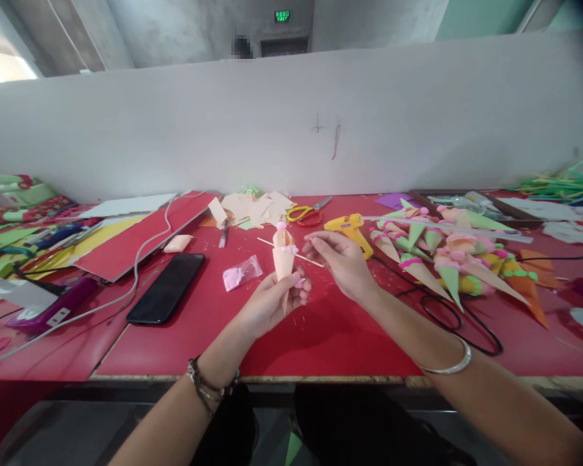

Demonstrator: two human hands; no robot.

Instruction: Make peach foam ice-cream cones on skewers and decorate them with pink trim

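My left hand [267, 304] is wrapped round the lower part of a cream foam or paper cone [284, 262], which it holds upright above the table. Pink trim runs along the cone's rim, and a pink ball [281, 226] sits at its top. Another pink bit shows by the left fingers. Just right of the cone, my right hand [342, 262] has thumb and forefinger pinched together, apart from the cone; what is between them is too small to make out. Behind the cone a thin stick [265, 241] slants across. A small plastic bag [243, 273] of pink pieces lies to the left.
A yellow glue gun [347, 226] with a black cord lies behind my right hand. Finished-looking cones [447, 252] are heaped at right. Scissors [308, 212] and cream cut-outs [257, 208] lie at the back. On the left are a black phone [168, 288] and a purple power strip [58, 309].
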